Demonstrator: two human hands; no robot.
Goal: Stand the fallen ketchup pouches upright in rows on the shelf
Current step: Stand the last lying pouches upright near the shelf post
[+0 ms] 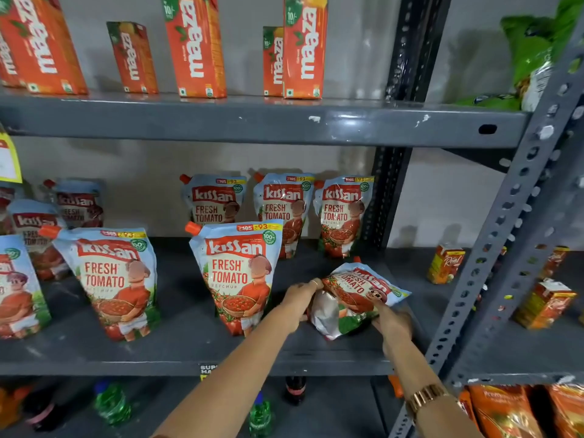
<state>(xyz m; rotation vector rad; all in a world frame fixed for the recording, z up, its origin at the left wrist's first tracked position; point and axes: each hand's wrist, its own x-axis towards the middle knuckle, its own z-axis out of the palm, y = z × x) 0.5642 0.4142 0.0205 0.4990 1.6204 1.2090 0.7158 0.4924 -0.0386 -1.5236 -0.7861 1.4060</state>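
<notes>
A Kissan ketchup pouch (355, 295) lies tilted on its side at the right end of the grey middle shelf (189, 352), base toward me. My left hand (300, 295) grips its left edge and my right hand (393, 320) holds its lower right side. Just left of it stands an upright pouch (240, 276), and another front pouch (113, 279) stands further left. Three upright pouches (284, 210) line the back row. More pouches (31, 229) crowd the left end, partly cut off.
Maaza juice cartons (196, 49) stand on the shelf above. A perforated grey upright (493, 248) rises right of my hands. Small juice cartons (543, 305) sit on the neighbouring shelf. Bottles (112, 403) stand on the shelf below.
</notes>
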